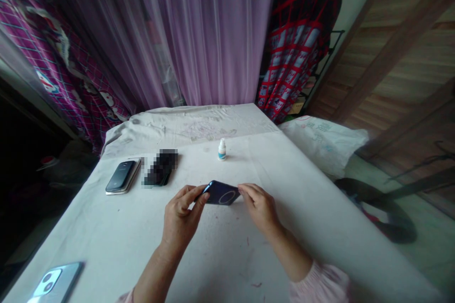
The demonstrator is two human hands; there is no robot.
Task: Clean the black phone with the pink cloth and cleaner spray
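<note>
Above the middle of the table I hold a flat, dark blue, phone-like device (221, 194), tilted, with a pale ring on its visible face. Whether it is a phone, a case or a power bank I cannot tell. My left hand (185, 210) is closed on its left edge, thumb on the near face. At the right corner, my right hand (259, 206) pinches the edge between thumb and fingers. A small white bottle (222, 150) with a blue-green label stands upright just beyond the device.
A dark phone (121, 175) lies on a paler flat thing at the left of the white-covered table (284, 175). Beside it is a blurred-out dark item (161, 168). A light blue phone (59, 284) lies near left. A white plastic bag (320, 142) sits past the right edge.
</note>
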